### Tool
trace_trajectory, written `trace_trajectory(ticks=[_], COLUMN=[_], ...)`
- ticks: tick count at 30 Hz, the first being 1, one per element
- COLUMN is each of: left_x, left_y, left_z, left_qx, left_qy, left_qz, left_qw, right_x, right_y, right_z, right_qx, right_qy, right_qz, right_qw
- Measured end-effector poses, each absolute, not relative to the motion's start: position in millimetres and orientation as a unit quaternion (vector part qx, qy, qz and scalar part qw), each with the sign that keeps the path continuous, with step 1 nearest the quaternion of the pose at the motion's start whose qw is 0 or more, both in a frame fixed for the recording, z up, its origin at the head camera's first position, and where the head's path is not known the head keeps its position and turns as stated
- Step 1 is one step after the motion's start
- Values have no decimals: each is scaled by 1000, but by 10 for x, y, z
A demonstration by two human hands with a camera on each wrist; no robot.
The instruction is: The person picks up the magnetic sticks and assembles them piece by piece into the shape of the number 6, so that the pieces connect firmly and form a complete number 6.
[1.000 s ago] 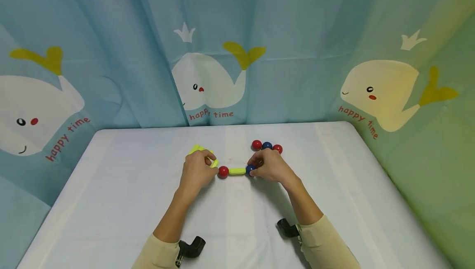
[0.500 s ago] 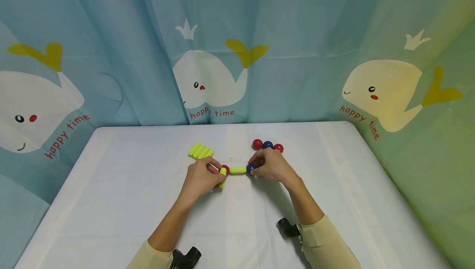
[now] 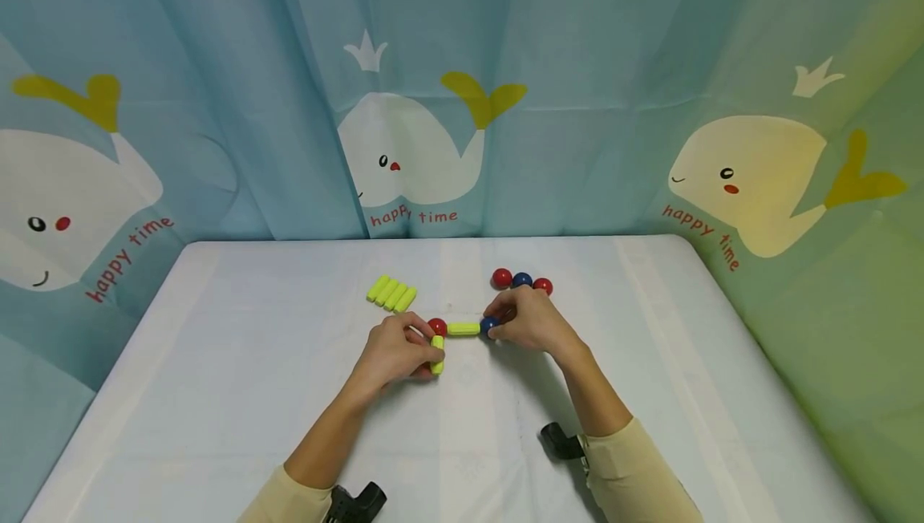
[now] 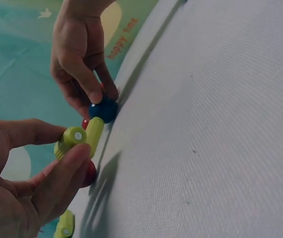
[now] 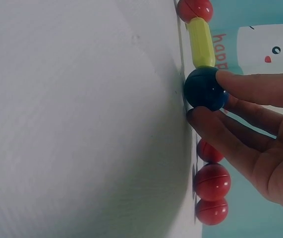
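Note:
My left hand (image 3: 393, 350) pinches a yellow-green rod (image 3: 437, 356) between thumb and forefinger. In the left wrist view a small silvery disc shows on the end of this rod (image 4: 75, 136). Its far end lies at or against a red ball (image 3: 437, 327); whether they touch is hidden. From that ball a second yellow-green rod (image 3: 464, 330) runs across to a blue ball (image 3: 488, 326), forming a straight line on the table. With thumb and fingers my right hand (image 3: 532, 321) grips the blue ball, also clear in the right wrist view (image 5: 205, 89).
Several yellow-green rods (image 3: 391, 293) lie side by side behind the left hand. Behind the right hand sit loose balls, a red one (image 3: 501, 278) and a blue one (image 3: 522, 280) among them. A white cloth covers the table (image 3: 462, 443); a printed curtain (image 3: 577, 186) hangs behind.
The left hand has brought a rod from the row of rods toward me, to the near side of the red ball, and turned it lengthwise. The right hand keeps its hold on the blue ball.

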State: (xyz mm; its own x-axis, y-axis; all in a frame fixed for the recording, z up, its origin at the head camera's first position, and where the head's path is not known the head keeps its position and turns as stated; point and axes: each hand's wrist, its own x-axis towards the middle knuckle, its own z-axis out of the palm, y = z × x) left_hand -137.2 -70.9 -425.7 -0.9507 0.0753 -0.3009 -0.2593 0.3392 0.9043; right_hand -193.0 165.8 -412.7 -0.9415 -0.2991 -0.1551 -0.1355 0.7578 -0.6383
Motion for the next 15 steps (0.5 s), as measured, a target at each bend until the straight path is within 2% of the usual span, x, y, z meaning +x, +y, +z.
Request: trace_trajectory(ticks=[15], left_x=[-1399], left_y=[-698], left_z=[-4372], left_qx=[-61], left_qy=[816], left_qz=[554], left_qw=[153], right_x=[-1931], right_y=[1639], right_z=[-4126], right_qx=[-98], right_qy=[932], right_qz=[-324], right_qw=[130])
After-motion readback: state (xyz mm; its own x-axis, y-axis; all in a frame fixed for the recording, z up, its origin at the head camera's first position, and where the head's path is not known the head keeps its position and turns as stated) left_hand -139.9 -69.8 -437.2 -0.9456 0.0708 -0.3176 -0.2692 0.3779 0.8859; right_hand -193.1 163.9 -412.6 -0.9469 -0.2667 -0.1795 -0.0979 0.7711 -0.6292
